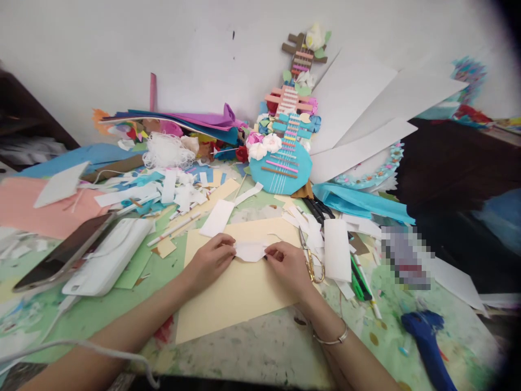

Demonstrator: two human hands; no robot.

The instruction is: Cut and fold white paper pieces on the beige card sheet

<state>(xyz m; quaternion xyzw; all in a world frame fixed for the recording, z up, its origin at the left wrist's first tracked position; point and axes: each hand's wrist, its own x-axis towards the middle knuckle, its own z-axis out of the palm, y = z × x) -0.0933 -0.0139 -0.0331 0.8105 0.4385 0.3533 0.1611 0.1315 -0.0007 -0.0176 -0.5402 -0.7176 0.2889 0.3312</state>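
Note:
A small piece of white paper (249, 251) is stretched between my two hands over a cream sheet of paper (228, 304). My left hand (211, 262) pinches its left end with thumb and fingers. At the right end, my right hand (287, 267) pinches it the same way. Just right of my right hand lie scissors with gold handles (313, 263), points away from me. A folded white paper (337, 250) rests beyond them. Another white paper piece (217, 217) lies past my left hand, partly on the cream sheet.
A blue paper guitar (280, 168) leans by the wall. Right are a green cutter (360, 279) and a blue glue gun (427, 342). Left are a phone (65, 252), a white power bank (108, 258) and a cable (93, 346). Paper scraps (183, 195) litter the back.

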